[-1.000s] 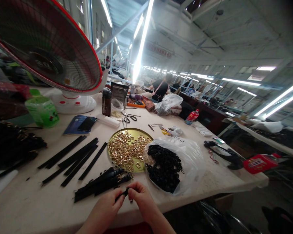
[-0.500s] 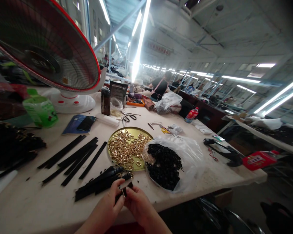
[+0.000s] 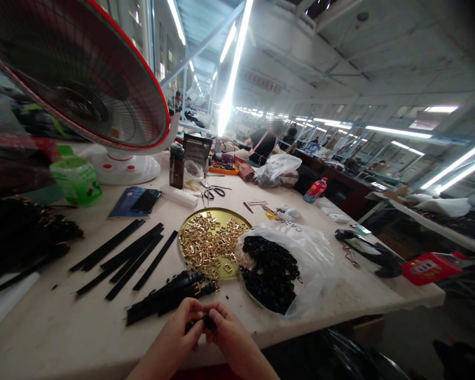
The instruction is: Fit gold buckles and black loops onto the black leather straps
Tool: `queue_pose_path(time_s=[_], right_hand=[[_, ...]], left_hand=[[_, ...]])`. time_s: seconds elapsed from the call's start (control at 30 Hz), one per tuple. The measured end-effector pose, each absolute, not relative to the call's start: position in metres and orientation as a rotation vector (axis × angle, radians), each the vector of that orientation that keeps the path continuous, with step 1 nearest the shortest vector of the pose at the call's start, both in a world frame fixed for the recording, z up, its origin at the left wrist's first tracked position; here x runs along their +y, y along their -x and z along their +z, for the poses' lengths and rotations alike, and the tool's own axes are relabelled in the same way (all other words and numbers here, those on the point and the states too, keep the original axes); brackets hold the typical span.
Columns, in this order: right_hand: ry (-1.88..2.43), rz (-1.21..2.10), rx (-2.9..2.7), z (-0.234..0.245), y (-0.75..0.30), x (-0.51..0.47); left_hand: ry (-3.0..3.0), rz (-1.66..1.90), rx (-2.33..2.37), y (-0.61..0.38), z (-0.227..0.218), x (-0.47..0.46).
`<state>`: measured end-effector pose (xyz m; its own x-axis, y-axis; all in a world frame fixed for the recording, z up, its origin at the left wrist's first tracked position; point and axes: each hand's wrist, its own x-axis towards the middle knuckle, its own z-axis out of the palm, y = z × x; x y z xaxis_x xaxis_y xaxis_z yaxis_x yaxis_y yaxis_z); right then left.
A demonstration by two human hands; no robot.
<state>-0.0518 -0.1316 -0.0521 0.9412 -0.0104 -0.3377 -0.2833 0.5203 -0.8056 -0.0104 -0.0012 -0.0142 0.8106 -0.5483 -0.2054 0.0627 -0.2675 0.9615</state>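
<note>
Close to the table's front edge, my left hand (image 3: pixel 182 326) and my right hand (image 3: pixel 226 328) meet with fingertips pinched on a small black strap (image 3: pixel 209 321). Most of the strap is hidden by my fingers. Just beyond lies a bundle of black straps (image 3: pixel 164 298) with gold buckles at its right end. Behind that bundle, a round gold tray (image 3: pixel 226 272) carries many small gold buckles (image 3: pixel 206 243). To its right, an open clear plastic bag (image 3: pixel 316 264) holds a heap of small black pieces (image 3: pixel 267 274).
Loose black straps (image 3: pixel 130 258) lie at the left, below a blue notebook (image 3: pixel 121 203) with a phone (image 3: pixel 146 200). A large fan (image 3: pixel 83 95) stands at back left. Scissors (image 3: pixel 216 191), a red-capped bottle (image 3: pixel 315 190) and a red bottle (image 3: pixel 431 269) are farther off. A person (image 3: pixel 263 145) sits beyond.
My hands have drawn closer together around the strap, and the gold buckle seen on it before is now hidden. The whole view has shifted slightly, moving the scene rightward.
</note>
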Motion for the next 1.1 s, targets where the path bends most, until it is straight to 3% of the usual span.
queue_pose_path(time_s=[0.3,0.57,0.77,1.1], right_hand=[[0.888,0.436,0.330,-0.036,0.060,-0.139],[0.913,0.154,0.325,-0.043,0.061,-0.138],[1.334,-0.070,0.385,-0.055,0.053,-0.139],[1.398,0.140,0.321,-0.046,0.057,-0.140]], left_hand=[[-2.088,-0.641,-0.469,0.008,-0.015,0.004],[-2.256,-0.554,-0.520,0.013,-0.006,0.001],[-2.053,-0.605,-0.516,0.013,-0.009,0.005],[-1.948,-0.691,-0.539,0.010,-0.012,0.011]])
